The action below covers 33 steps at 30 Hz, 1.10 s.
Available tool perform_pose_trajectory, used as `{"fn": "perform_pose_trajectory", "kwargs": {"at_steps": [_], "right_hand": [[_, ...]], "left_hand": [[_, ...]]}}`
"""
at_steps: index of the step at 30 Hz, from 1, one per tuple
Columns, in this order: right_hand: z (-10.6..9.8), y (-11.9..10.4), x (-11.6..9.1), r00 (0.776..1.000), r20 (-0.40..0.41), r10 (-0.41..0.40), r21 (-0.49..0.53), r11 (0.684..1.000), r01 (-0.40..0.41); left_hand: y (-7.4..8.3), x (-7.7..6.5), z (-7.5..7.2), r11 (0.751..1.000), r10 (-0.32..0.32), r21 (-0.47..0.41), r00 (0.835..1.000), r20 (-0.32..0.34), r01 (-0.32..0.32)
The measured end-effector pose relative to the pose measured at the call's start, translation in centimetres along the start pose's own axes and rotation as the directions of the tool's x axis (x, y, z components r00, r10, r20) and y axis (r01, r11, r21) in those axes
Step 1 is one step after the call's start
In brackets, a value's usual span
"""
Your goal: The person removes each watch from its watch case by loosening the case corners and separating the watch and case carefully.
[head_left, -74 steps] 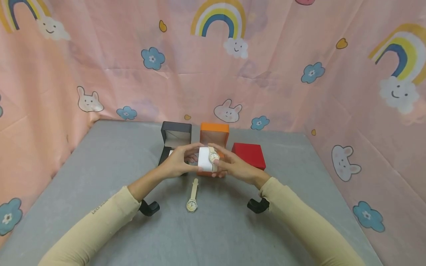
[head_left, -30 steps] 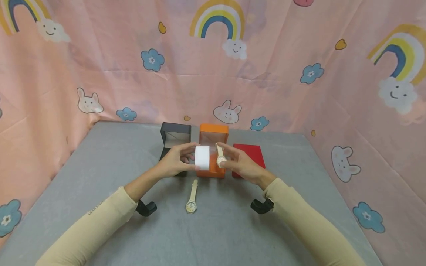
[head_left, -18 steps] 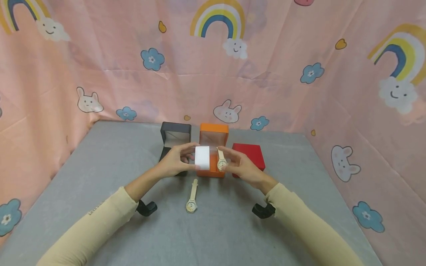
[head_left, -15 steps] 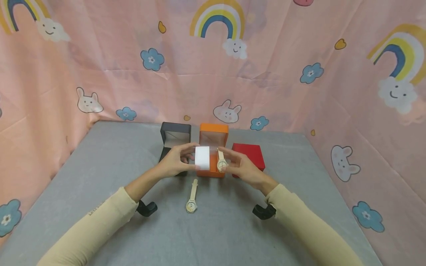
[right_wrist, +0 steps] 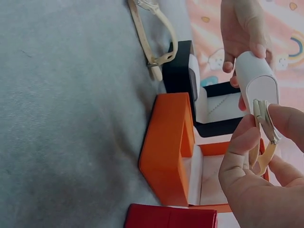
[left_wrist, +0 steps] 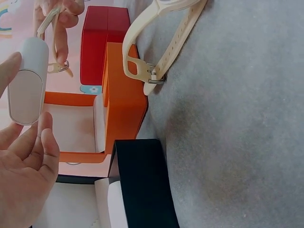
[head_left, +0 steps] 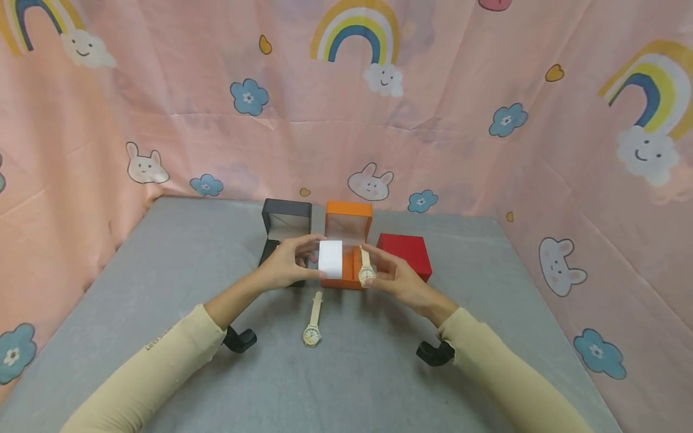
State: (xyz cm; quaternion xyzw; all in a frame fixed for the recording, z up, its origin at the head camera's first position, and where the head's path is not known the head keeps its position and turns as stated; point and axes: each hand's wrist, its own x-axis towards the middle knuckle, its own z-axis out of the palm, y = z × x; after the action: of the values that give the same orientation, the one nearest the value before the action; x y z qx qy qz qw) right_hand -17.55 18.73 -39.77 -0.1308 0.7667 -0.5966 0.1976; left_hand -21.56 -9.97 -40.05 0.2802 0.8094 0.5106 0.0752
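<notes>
White rounded cushion (head_left: 331, 260), pinched edgewise in left hand (head_left: 287, 261), I judged remotely, to bare its face, and round cream-strapped watch (head_left: 367, 273), pinched in right hand (head_left: 399, 279), hung above grey surface (head_left: 352, 385), short of its far edge.

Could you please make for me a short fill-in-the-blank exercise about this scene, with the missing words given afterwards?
1. The left hand holds a block whose colour is ____.
2. Besides the watch in the right hand, the number of watches on the table is ____.
3. Between the dark box and the red box stands the ____ box.
4. The number of boxes with raised lids is ____.

Missing words: white; one; orange; two.
</notes>
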Motion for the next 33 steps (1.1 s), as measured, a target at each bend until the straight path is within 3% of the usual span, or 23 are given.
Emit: {"fn": "perform_pose_trajectory", "kwargs": {"at_steps": [11, 18, 33], "right_hand": [[0.1, 1.2, -0.3, 0.999, 0.002, 0.044, -0.020, 0.999, -0.044], [0.1, 1.7, -0.8, 0.999, 0.018, 0.045, -0.014, 0.999, -0.045], [0.3, 3.0, -1.5, 0.999, 0.048, -0.008, -0.050, 0.999, 0.011]], "left_hand": [[-0.2, 0.1, 0.2, 1.000, 0.017, 0.002, 1.000, 0.024, -0.017], [-0.2, 0.1, 0.6, 1.000, -0.004, -0.013, 0.999, 0.038, 0.004], [-0.6, 0.2, 0.8, 1.000, -0.015, -0.001, 0.999, 0.036, 0.015]]}}
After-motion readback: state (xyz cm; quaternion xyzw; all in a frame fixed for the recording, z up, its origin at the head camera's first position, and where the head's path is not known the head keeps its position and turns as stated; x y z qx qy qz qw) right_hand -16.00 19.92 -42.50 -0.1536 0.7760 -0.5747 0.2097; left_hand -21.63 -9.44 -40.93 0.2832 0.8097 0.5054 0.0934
